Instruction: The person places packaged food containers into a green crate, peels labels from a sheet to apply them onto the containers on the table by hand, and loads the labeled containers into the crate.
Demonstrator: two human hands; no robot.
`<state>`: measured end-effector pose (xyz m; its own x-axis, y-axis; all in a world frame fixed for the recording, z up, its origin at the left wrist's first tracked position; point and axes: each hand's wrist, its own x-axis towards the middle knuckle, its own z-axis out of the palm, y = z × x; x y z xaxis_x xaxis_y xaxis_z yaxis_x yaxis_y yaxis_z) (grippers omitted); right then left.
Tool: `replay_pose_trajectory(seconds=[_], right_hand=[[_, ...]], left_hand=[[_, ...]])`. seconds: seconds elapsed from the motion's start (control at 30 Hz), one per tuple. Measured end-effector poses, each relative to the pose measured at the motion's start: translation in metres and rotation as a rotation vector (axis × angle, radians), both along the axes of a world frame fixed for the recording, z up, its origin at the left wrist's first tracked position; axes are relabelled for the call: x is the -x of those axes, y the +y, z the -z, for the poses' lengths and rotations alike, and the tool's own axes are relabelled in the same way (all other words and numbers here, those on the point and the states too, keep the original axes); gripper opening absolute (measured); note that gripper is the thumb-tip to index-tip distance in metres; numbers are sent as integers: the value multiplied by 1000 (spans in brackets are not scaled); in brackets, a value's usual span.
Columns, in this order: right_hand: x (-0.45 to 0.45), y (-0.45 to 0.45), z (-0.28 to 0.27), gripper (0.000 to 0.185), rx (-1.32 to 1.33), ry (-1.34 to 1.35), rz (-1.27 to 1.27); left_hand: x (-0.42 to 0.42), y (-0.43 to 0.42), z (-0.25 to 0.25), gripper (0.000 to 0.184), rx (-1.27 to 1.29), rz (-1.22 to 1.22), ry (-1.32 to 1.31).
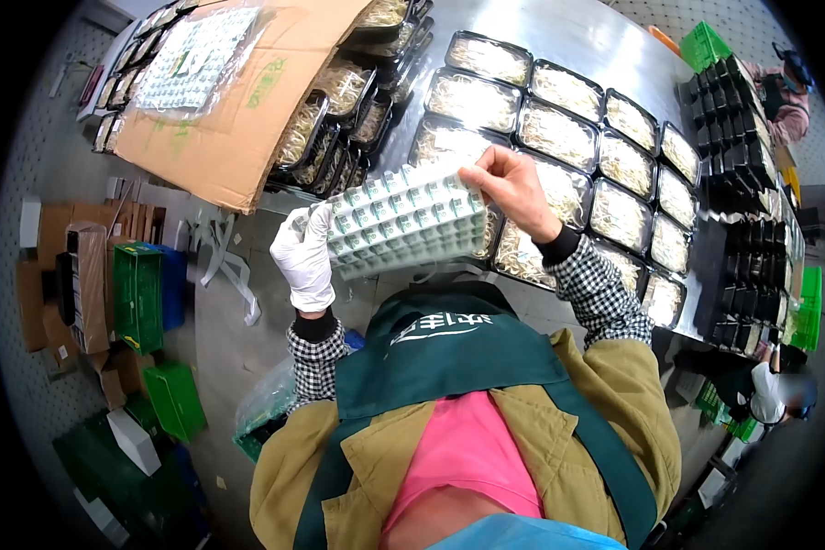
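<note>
Held in front of my chest is a sheet of small green-and-white printed stickers point(408, 223), which bends a little between my hands. My left hand point(303, 261), in a white glove, grips the sheet's left edge. The bare right hand point(520, 191) pinches the upper right corner between thumb and fingers; whether a single sticker is lifted there I cannot tell. Just beyond the sheet, black trays of bean sprouts point(557, 134) lie in rows on a metal table point(577, 37). The sheet and my right hand cover part of the nearest trays.
Filled trays point(344, 87) are stacked at the left beside a cardboard sheet point(247, 110) bearing more sticker sheets in plastic point(188, 69). Tall stacks of black trays point(729, 137) line the right edge. Green crates point(174, 399) stand on the floor. Two other people point(779, 390) are at the right.
</note>
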<state>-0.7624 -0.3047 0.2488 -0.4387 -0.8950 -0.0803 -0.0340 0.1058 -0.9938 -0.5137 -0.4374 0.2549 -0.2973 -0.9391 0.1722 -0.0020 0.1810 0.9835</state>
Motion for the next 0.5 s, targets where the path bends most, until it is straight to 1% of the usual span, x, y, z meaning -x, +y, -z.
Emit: replay_pose_trajectory(seconds=[0.03,0.07,0.1,0.17,0.2,0.3,0.33,0.43,0.47,0.5], right_hand=[[8,-1,0,25,-107,126,-22],[13,-3,-4,37,0,306,-69],[10,-5,-25,47,115,647,-123],[3,-10,-45,53,311,898,-244],[2,-12,-45,44,292,1016,-323],[-8,-15,-53,37,213,1159,-497],[-13,-14,-53,27,246,1182,-451],[-21,-12,-41,22,235,1070,-477],[-19,-11,-36,18,270,956,-494],[-14,-11,-28,18,224,696,-465]], left_hand=[[-4,1,-1,7,14,10,-3],[-9,-1,1,7,30,25,-10],[-10,-1,-1,7,57,42,-22],[-14,1,-5,7,107,71,-49],[-16,1,-5,8,113,83,-64],[-18,0,-9,9,115,92,-87],[-20,-1,-7,9,68,97,-74],[-28,-5,2,10,-59,107,-63],[-30,-5,4,10,-89,106,-83],[-33,-6,6,10,-118,107,-103]])
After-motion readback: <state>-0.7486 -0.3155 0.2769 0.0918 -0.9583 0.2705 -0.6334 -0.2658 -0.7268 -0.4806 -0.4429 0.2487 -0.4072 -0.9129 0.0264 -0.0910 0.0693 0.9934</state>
